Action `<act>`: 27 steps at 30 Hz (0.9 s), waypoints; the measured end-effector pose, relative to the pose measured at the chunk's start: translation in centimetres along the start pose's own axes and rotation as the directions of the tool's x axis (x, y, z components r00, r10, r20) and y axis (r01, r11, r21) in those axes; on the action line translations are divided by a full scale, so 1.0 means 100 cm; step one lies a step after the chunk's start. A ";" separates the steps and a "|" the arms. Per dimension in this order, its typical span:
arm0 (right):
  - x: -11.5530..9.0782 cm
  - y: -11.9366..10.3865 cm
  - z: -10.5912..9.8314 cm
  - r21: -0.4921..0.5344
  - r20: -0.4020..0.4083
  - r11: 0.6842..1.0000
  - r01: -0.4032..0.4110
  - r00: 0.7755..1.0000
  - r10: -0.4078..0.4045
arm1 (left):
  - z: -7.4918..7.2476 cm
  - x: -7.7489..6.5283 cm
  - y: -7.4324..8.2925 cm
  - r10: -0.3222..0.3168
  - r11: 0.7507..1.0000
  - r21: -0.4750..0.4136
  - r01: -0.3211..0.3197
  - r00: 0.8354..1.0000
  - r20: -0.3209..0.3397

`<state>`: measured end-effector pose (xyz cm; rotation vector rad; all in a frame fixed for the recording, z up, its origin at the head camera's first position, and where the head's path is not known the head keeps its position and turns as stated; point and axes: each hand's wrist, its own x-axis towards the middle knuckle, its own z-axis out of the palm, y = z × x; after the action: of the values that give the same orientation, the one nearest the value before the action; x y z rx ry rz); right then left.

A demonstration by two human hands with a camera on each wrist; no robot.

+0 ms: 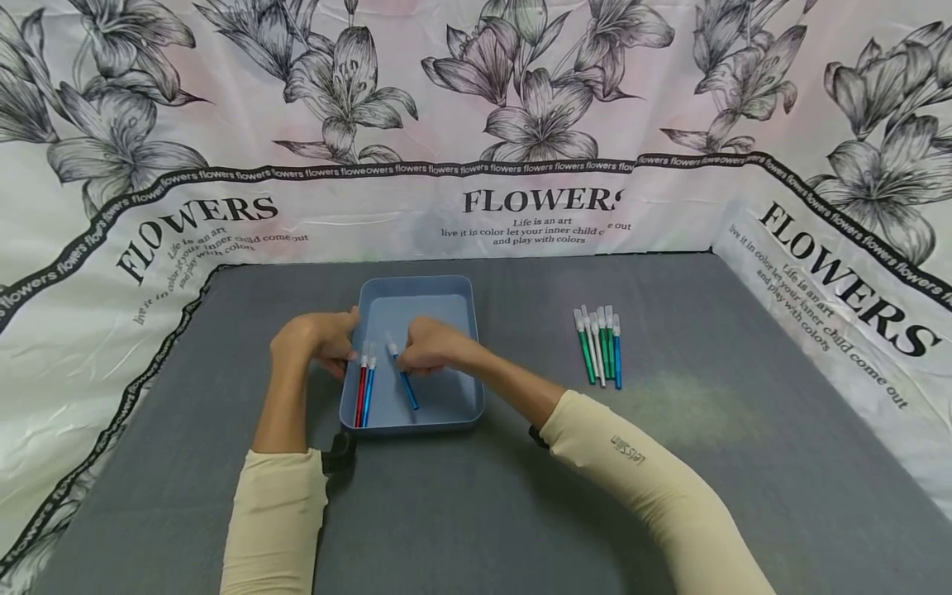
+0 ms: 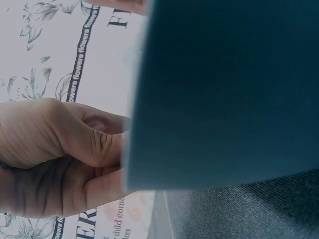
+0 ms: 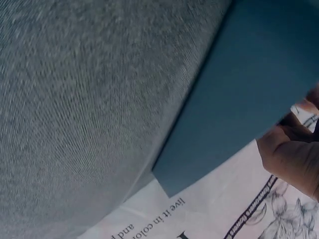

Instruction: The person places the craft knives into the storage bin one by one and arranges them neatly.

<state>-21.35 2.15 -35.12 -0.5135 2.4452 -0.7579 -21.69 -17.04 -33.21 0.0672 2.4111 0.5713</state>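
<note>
A blue-grey tray (image 1: pixel 416 285) with a raised rim rests on the table. My left hand (image 1: pixel 320 339) is at its left side, curled fingers and thumb gripping the rim; in the left wrist view the tray wall (image 2: pixel 224 99) hides the fingertips. Over the tray, my right hand (image 1: pixel 435 343) pinches a blue pen (image 1: pixel 405 382) with a pale cap, slanting down towards the tray floor. A red pen (image 1: pixel 360 397) and another blue pen (image 1: pixel 368 397) lie side by side along the tray's left wall. The right hand (image 3: pixel 294 159) shows partly beyond the wall in the right wrist view.
To the right of the tray, several capped pens (image 1: pixel 601 347), green, white and blue, lie in a row on the grey table (image 1: pixel 521 496). A white floral-printed cloth (image 1: pixel 416 207) borders the table at the back and sides.
</note>
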 end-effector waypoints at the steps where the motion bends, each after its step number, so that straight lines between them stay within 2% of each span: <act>1: 0.001 -0.001 0.002 0.005 0.005 1.000 -0.002 1.000 0.002 | -0.001 0.000 0.000 -0.002 1.000 0.001 0.002 1.000 0.004; 9: 0.009 -0.004 0.018 -0.004 0.037 1.000 -0.014 0.999 0.014 | -0.002 0.002 -0.002 -0.013 1.000 -0.004 0.013 1.000 0.017; 20: 0.019 -0.013 0.023 0.009 0.126 1.000 0.004 0.992 -0.005 | -0.003 0.001 -0.002 -0.015 1.000 -0.011 0.015 0.999 0.029; 27: 0.022 -0.019 0.025 -0.008 0.105 1.000 0.026 0.994 -0.025 | -0.006 0.000 -0.003 -0.022 1.000 0.001 0.022 0.999 0.037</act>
<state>-21.24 -1.39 -36.57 -0.5745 2.3499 -0.7119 -22.00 -17.52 -32.91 0.0509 2.3735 0.5541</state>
